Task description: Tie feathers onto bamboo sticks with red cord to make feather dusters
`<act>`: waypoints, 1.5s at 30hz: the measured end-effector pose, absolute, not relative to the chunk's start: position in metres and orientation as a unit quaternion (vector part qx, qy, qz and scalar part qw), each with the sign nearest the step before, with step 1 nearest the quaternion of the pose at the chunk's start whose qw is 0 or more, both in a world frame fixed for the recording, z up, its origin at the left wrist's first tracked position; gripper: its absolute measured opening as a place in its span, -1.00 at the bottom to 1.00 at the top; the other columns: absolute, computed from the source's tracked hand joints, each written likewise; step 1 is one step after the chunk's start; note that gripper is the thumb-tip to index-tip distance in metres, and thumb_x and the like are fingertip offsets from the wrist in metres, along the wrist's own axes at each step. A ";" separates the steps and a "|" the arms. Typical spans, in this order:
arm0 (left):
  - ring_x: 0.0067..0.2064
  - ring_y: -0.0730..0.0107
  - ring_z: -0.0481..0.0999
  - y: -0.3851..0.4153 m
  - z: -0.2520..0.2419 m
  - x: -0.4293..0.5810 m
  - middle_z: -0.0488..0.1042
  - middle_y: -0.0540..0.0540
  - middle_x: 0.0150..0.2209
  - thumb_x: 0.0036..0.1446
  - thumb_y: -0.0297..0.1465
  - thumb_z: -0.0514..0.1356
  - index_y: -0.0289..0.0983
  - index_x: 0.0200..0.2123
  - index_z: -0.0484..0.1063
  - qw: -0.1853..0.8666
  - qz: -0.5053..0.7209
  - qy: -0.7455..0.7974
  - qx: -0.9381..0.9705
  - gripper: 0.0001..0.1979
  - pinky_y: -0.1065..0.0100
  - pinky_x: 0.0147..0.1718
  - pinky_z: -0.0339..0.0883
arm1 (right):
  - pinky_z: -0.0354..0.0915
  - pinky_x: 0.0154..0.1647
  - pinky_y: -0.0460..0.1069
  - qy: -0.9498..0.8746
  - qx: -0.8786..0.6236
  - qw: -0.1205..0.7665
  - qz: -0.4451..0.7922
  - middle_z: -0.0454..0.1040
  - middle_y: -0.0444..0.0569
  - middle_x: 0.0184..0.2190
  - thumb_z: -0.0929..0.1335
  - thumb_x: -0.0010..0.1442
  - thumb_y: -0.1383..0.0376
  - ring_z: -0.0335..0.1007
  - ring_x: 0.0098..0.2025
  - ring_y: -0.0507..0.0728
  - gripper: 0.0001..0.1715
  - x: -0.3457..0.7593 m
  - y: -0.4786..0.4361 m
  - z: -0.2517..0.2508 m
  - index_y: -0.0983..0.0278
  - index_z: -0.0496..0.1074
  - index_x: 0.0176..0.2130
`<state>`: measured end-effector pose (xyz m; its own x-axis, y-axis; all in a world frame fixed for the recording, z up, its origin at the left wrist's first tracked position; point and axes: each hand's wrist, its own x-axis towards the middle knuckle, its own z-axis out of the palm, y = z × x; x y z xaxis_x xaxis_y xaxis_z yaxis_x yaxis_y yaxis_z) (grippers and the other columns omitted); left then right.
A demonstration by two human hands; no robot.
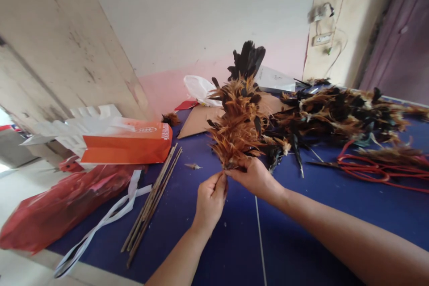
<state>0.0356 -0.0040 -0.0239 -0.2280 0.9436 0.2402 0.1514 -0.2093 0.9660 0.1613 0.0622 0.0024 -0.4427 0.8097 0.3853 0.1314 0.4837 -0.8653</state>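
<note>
A feather duster (236, 118) stands upright in front of me, with orange-brown feathers along its length and a black tuft on top. My left hand (210, 199) is closed round its lower end; the stick inside the grip is hidden. Just above and to the right, my right hand (253, 176) pinches a feather at the base of the brown plumage, its quill end mostly covered by the fingers. Loose dark and brown feathers (278, 149) lie behind the right hand.
A wide heap of feathers (338, 114) and red cord (375, 170) are on the blue table (231, 250) at right. Thin sticks (152, 205), white strap (100, 228), orange bag (127, 147) and red plastic bag (63, 205) are at left. Cardboard (197, 121) lies behind.
</note>
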 end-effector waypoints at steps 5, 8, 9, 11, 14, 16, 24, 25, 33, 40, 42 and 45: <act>-0.70 0.65 -0.01 -0.002 -0.020 0.033 0.09 0.13 -0.67 0.03 -0.12 0.13 -0.28 -0.58 0.25 0.404 0.612 0.512 0.448 -0.64 0.52 -0.74 -0.16 | 0.05 -0.60 -0.14 -0.775 -0.342 0.346 0.405 0.25 -0.19 -0.71 0.27 0.06 0.25 0.12 -0.63 -0.05 -0.77 0.162 0.061 0.005 0.33 0.41 -0.51; -0.71 0.69 -0.03 -0.001 -0.016 0.031 0.09 0.13 -0.67 0.01 -0.15 0.16 -0.30 -0.58 0.25 0.442 0.616 0.509 0.407 -0.66 0.55 -0.76 -0.20 | 0.00 -0.61 -0.15 -0.797 -0.317 0.343 0.382 0.17 -0.20 -0.71 0.25 0.07 0.29 0.05 -0.62 -0.07 -0.71 0.160 0.055 0.003 0.32 0.31 -0.63; -0.71 0.69 -0.04 -0.001 -0.014 0.031 0.08 0.14 -0.68 0.00 -0.16 0.17 -0.31 -0.59 0.25 0.450 0.617 0.507 0.399 -0.65 0.55 -0.76 -0.22 | 0.01 -0.59 -0.15 -0.799 -0.307 0.359 0.371 0.18 -0.20 -0.69 0.25 0.07 0.31 0.05 -0.60 -0.07 -0.71 0.159 0.052 0.001 0.32 0.29 -0.64; -0.72 0.70 -0.05 0.000 -0.013 0.031 0.06 0.15 -0.69 0.01 -0.17 0.17 -0.32 -0.59 0.27 0.459 0.618 0.503 0.394 -0.66 0.56 -0.77 -0.23 | 0.03 -0.56 -0.15 -0.795 -0.298 0.382 0.366 0.19 -0.19 -0.66 0.25 0.07 0.30 0.05 -0.57 -0.06 -0.72 0.157 0.049 -0.002 0.32 0.30 -0.62; -0.71 0.71 -0.02 0.000 -0.014 0.028 0.09 0.14 -0.67 0.03 -0.20 0.17 -0.34 -0.50 0.36 0.476 0.618 0.485 0.396 -0.71 0.57 -0.76 -0.22 | 0.02 -0.60 -0.16 -0.779 -0.324 0.365 0.395 0.17 -0.19 -0.68 0.25 0.08 0.26 0.02 -0.60 -0.07 -0.72 0.156 0.047 -0.005 0.32 0.32 -0.59; -0.70 0.72 -0.02 0.000 -0.014 0.023 0.10 0.13 -0.65 0.04 -0.22 0.17 -0.34 -0.46 0.38 0.499 0.614 0.465 0.397 -0.73 0.58 -0.77 -0.24 | 0.01 -0.62 -0.16 -0.783 -0.331 0.330 0.411 0.16 -0.20 -0.70 0.25 0.07 0.24 0.03 -0.63 -0.08 -0.72 0.159 0.049 -0.004 0.32 0.33 -0.59; -0.70 0.77 -0.13 -0.001 -0.012 -0.006 0.07 0.16 -0.66 -0.03 -0.29 0.26 -0.35 -0.40 0.45 0.649 0.609 0.301 0.344 -0.79 0.61 -0.76 -0.22 | 0.10 -0.66 -0.18 -0.863 -0.290 0.048 0.410 0.35 -0.14 -0.68 0.28 -0.07 0.32 0.21 -0.65 -0.05 -0.81 0.211 0.077 0.029 0.34 0.43 -0.59; -0.70 0.77 -0.13 -0.001 -0.012 -0.008 0.07 0.16 -0.65 -0.04 -0.32 0.27 -0.35 -0.40 0.45 0.660 0.615 0.275 0.332 -0.80 0.61 -0.76 -0.20 | 0.11 -0.66 -0.18 -0.872 -0.313 0.048 0.373 0.34 -0.13 -0.70 0.27 -0.09 0.34 0.22 -0.66 -0.04 -0.81 0.219 0.083 0.032 0.35 0.43 -0.61; -0.68 0.76 -0.05 -0.001 -0.010 -0.016 0.08 0.15 -0.64 -0.02 -0.37 0.26 -0.37 -0.35 0.45 0.662 0.655 0.224 0.287 -0.83 0.63 -0.74 -0.14 | 0.16 -0.65 -0.13 -0.847 -0.468 0.048 0.246 0.39 -0.03 -0.73 0.25 -0.10 0.33 0.21 -0.72 -0.02 -0.73 0.262 0.124 0.029 0.36 0.40 -0.71; -0.69 0.76 -0.07 0.000 -0.007 -0.012 0.10 0.15 -0.64 -0.04 -0.32 0.27 -0.38 -0.35 0.44 0.629 0.664 0.278 0.294 -0.77 0.62 -0.75 -0.15 | 0.24 -0.61 -0.11 -0.831 -0.505 -0.022 0.233 0.44 0.06 -0.69 0.18 0.04 0.26 0.25 -0.73 0.00 -0.54 0.264 0.135 0.013 0.38 0.36 -0.75; -0.68 0.77 -0.06 0.000 -0.007 -0.011 0.11 0.15 -0.64 -0.03 -0.33 0.27 -0.38 -0.34 0.44 0.626 0.669 0.276 0.291 -0.77 0.63 -0.76 -0.15 | 0.25 -0.58 -0.12 -0.826 -0.523 -0.017 0.210 0.46 0.09 -0.66 0.17 0.06 0.28 0.29 -0.70 0.01 -0.53 0.268 0.140 0.013 0.38 0.37 -0.74; -0.68 0.77 -0.03 0.001 -0.006 -0.011 0.12 0.15 -0.62 -0.03 -0.34 0.27 -0.39 -0.31 0.43 0.615 0.681 0.276 0.286 -0.75 0.63 -0.75 -0.13 | 0.26 -0.54 -0.12 -0.816 -0.543 -0.011 0.198 0.49 0.09 -0.62 0.17 0.07 0.26 0.34 -0.65 0.03 -0.53 0.271 0.146 0.012 0.37 0.40 -0.70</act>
<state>-0.0112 0.0015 -0.0062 -0.0803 0.9955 0.0501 -0.6790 -0.0914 0.7284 0.2715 0.1456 0.0120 -0.4093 0.8820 -0.2337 0.8910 0.3313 -0.3105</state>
